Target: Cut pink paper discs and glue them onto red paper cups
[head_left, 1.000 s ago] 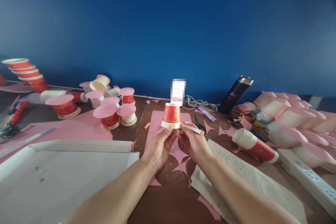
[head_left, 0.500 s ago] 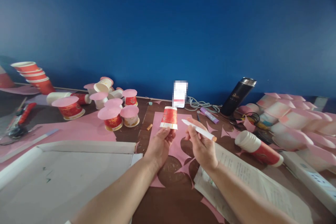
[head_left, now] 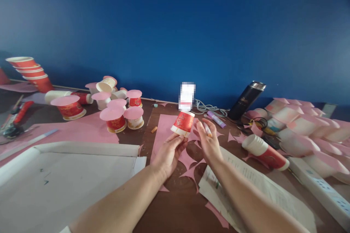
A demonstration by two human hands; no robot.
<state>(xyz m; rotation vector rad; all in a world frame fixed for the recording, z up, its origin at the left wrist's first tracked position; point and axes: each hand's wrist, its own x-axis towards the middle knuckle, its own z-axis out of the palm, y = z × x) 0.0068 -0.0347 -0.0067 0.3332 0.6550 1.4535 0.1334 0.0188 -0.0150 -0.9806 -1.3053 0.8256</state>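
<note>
My left hand (head_left: 170, 154) is closed on the rim of a red paper cup (head_left: 184, 122), which is upside down and tilted to the right. Just right of it, my right hand (head_left: 209, 142) holds a white marker-like stick (head_left: 207, 129) among its fingers, with its orange end towards me. Pink paper (head_left: 164, 127) with round cut-outs lies on the brown table (head_left: 175, 211) beneath both hands. On the left stand several upturned cups with pink discs on top, one of them a red cup (head_left: 116, 123).
A white box lid (head_left: 90, 185) fills the near left. On the right are printed papers (head_left: 254, 185), nested cups (head_left: 265, 153), a power strip (head_left: 319, 184), a dark flask (head_left: 246, 100) and many pink-topped cups (head_left: 303, 127). A lit phone (head_left: 187, 96) leans at the back.
The cup in my left hand has moved slightly right and tilted. My right hand has turned the white stick, so it now points away from me rather than across towards the cup.
</note>
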